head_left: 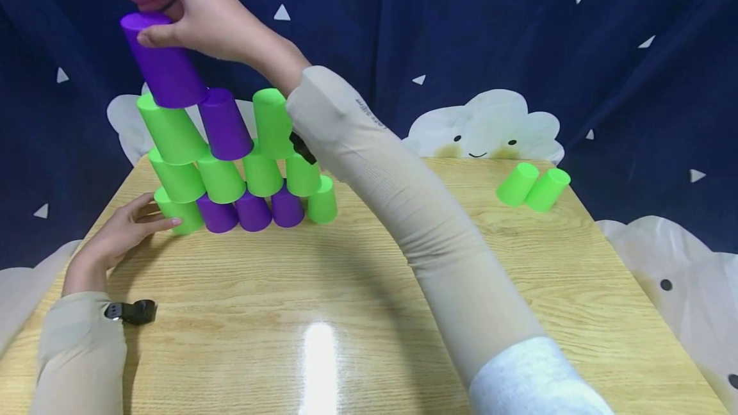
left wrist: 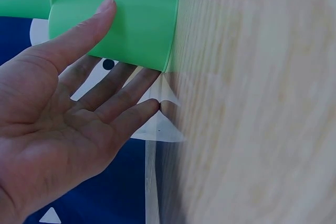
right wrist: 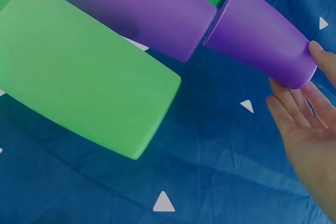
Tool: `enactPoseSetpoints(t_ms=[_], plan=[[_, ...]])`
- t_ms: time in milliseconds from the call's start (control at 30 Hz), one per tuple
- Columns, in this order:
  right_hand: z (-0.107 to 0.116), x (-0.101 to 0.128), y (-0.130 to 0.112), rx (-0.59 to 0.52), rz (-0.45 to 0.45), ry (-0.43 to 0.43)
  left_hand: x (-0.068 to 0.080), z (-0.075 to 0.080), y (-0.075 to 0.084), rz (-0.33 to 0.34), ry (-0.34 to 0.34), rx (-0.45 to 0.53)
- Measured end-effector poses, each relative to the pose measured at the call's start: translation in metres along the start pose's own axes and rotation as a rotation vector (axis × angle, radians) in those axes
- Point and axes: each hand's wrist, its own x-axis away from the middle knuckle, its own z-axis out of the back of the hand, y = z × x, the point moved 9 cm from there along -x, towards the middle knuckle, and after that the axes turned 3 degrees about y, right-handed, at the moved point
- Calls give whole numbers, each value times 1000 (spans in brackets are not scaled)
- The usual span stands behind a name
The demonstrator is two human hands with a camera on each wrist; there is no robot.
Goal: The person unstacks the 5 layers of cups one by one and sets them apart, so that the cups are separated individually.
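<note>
Head view, right hand: your right hand [head_left: 184,8] reaches up over the far-left part of the desk and pinches the flat base of an upturned purple plastic cup [head_left: 163,59], thumb on the near side and fingers curled over the top.
Head view, cup: that cup sits at the very top of the pyramid of green and purple plastic cups [head_left: 236,165], its rim on the green cup and the purple cup below it.
Head view, left hand: your left hand [head_left: 123,229] lies on the light wooden desk [head_left: 369,312] near its left edge, fingers straight and relaxed, fingertips at the green bottom-row corner cup [head_left: 180,211].
Head view, elsewhere: two loose green plastic cups [head_left: 533,186] stand side by side near the far-right corner of the desk.
Left wrist view: your palm is spread, the thumb resting on the wall of the green corner cup [left wrist: 131,30] and the fingers extended beneath it; nothing is clasped.
Right wrist view: your fingertips [right wrist: 302,106] touch the base end of the purple cup [right wrist: 260,35]; the grip itself is mostly out of sight here.
</note>
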Motion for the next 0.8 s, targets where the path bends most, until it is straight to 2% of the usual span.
enactPoseSetpoints(t_ms=[333,600,800], plan=[[29,16,1,-134,53,102,2,1,1,3,3,3],[70,47,26,-167,21,171,1,0,3,-14,4,-5],[106,74,52,-89,37,236,1,2,3,-21,8,9]])
